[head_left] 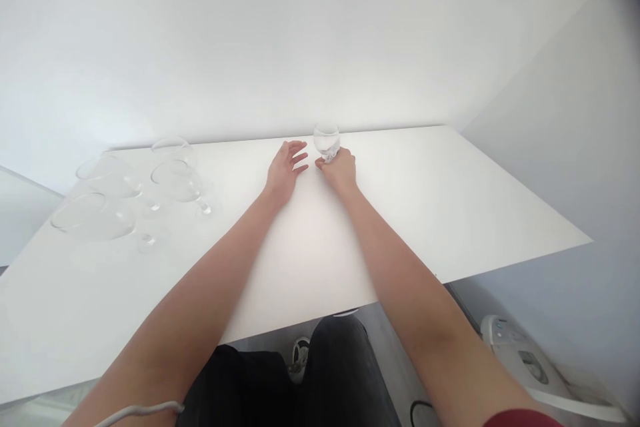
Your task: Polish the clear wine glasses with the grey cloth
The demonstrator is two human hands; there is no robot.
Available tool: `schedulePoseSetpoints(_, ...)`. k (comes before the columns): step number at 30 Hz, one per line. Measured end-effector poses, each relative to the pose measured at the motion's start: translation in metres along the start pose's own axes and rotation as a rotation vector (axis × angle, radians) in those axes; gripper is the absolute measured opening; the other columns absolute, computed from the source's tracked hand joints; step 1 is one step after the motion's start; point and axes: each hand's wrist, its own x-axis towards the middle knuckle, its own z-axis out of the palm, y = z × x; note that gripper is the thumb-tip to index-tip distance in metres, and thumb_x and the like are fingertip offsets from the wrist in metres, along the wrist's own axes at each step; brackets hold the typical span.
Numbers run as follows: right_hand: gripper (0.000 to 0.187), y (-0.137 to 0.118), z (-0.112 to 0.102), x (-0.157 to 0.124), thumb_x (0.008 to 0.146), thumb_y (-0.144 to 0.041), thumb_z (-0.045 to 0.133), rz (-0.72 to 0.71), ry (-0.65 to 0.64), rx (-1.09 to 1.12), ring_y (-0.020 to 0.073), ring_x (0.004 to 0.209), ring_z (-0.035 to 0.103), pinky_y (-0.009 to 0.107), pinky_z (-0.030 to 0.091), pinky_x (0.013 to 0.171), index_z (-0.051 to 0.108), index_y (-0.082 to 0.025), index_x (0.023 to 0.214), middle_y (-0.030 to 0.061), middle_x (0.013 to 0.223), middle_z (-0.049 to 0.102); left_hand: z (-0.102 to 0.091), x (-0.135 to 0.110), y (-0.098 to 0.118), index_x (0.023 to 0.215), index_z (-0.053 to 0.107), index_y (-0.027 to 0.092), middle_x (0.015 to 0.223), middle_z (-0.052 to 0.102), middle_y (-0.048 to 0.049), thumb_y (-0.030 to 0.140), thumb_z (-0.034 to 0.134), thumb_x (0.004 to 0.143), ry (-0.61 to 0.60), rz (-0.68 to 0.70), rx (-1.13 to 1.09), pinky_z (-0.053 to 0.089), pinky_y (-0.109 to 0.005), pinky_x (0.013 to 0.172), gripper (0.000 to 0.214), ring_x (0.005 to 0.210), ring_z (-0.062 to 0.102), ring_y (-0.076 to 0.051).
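A clear stemmed glass (326, 138) stands upright near the far edge of the white table (450, 213). My right hand (341, 167) is closed at its base, with a crumpled pale cloth or tissue (331, 155) showing between the fingers and the glass. My left hand (286, 166) lies just to the left of the glass with fingers stretched out and spread, holding nothing and not touching the glass.
Several clear wine glasses (176, 180) stand grouped at the table's far left. White walls close in behind and to the right. A white appliance (525, 360) sits on the floor at lower right. My dark trousers show under the table's front edge.
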Motion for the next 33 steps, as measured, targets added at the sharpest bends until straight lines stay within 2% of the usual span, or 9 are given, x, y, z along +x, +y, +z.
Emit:
schedulePoseSetpoints(5,0.023,0.005,0.001,0.000,0.081,-0.033,0.066,0.038,-0.015,-0.056,0.0260,0.095,0.069,0.044,0.055,0.093,0.068,-0.015,0.096,0.0095,0.096,0.075,-0.004,0.009,-0.010,0.078,0.060,0.018,0.086,0.063,-0.0049,0.041,0.057,0.097,0.098,-0.010,-0.022,0.050,-0.026,0.070,0.030,0.076,0.061,-0.014)
schedulePoseSetpoints(7,0.028,0.003,0.001,-0.003,0.082,-0.035,0.066,0.056,-0.001,-0.098,0.0279,0.099,0.070,0.044,0.055,0.095,0.069,-0.015,0.101,0.0110,0.099,0.076,-0.003,0.007,-0.011,0.061,0.045,0.021,0.062,0.045,0.0026,0.040,0.061,0.094,0.093,0.013,0.026,0.040,-0.023,0.055,0.041,0.055,0.047,-0.010)
schedulePoseSetpoints(9,0.031,-0.001,0.000,-0.007,0.084,-0.038,0.065,0.072,0.017,-0.136,0.0294,0.101,0.071,0.043,0.055,0.096,0.070,-0.016,0.105,0.0124,0.103,0.076,-0.001,0.001,-0.010,0.053,0.029,0.024,0.051,0.026,0.0076,0.044,0.061,0.091,-0.007,0.008,0.174,0.023,-0.025,0.047,0.054,0.045,0.027,-0.008)
schedulePoseSetpoints(12,0.032,-0.007,-0.003,-0.013,0.085,-0.038,0.064,0.111,0.025,-0.183,0.0306,0.101,0.072,0.041,0.055,0.094,0.072,-0.016,0.106,0.0145,0.105,0.077,0.004,-0.012,-0.006,0.048,0.027,0.023,0.047,0.022,0.0073,0.053,0.059,0.088,-0.273,-0.053,0.585,0.014,-0.027,0.050,0.060,0.046,0.019,-0.007)
schedulePoseSetpoints(19,0.035,-0.007,-0.019,-0.045,0.091,-0.041,0.059,0.148,0.000,-0.226,0.0267,0.105,0.073,0.034,0.052,0.093,0.071,-0.018,0.115,0.0130,0.111,0.078,0.008,-0.045,0.009,0.050,0.023,0.025,0.049,0.014,0.0071,0.059,0.056,0.082,-0.195,-0.024,0.798,0.008,-0.030,0.053,0.057,0.050,0.014,-0.008)
schedulePoseSetpoints(24,0.030,0.002,-0.044,-0.082,0.092,-0.032,0.061,0.120,0.034,-0.191,0.0246,0.102,0.073,0.031,0.050,0.090,0.071,-0.016,0.115,0.0110,0.107,0.079,0.001,-0.103,0.029,0.049,0.020,0.026,0.049,0.013,0.0061,0.069,0.044,0.083,-0.223,-0.043,0.888,0.010,-0.031,0.053,0.059,0.049,0.013,-0.009)
schedulePoseSetpoints(27,0.036,0.006,-0.047,-0.091,0.091,-0.029,0.064,0.126,0.047,-0.233,0.0238,0.107,0.071,0.030,0.047,0.092,0.066,-0.016,0.125,0.0116,0.112,0.076,-0.016,-0.147,0.034,0.052,0.016,0.027,0.053,0.010,0.0058,0.075,0.044,0.081,-0.225,-0.044,0.959,0.012,-0.032,0.054,0.064,0.052,0.012,-0.009)
schedulePoseSetpoints(31,0.034,0.005,-0.045,-0.093,0.094,-0.025,0.058,0.131,0.066,-0.251,0.0241,0.106,0.068,0.031,0.046,0.089,0.062,-0.017,0.127,0.0114,0.110,0.074,-0.066,-0.199,0.047,0.059,0.015,0.024,0.060,0.013,0.0038,0.078,0.035,0.087,-0.245,-0.071,1.124,0.021,-0.033,0.059,0.063,0.058,0.017,-0.013)
schedulePoseSetpoints(33,0.033,0.003,-0.045,-0.095,0.096,-0.022,0.054,0.127,0.085,-0.221,0.0260,0.111,0.065,0.032,0.045,0.090,0.062,-0.017,0.127,0.0121,0.112,0.073,-0.096,-0.217,0.062,0.059,0.016,0.024,0.058,0.019,0.0022,0.071,0.030,0.091,-0.112,-0.030,1.335,0.025,-0.034,0.062,0.058,0.056,0.024,-0.015)
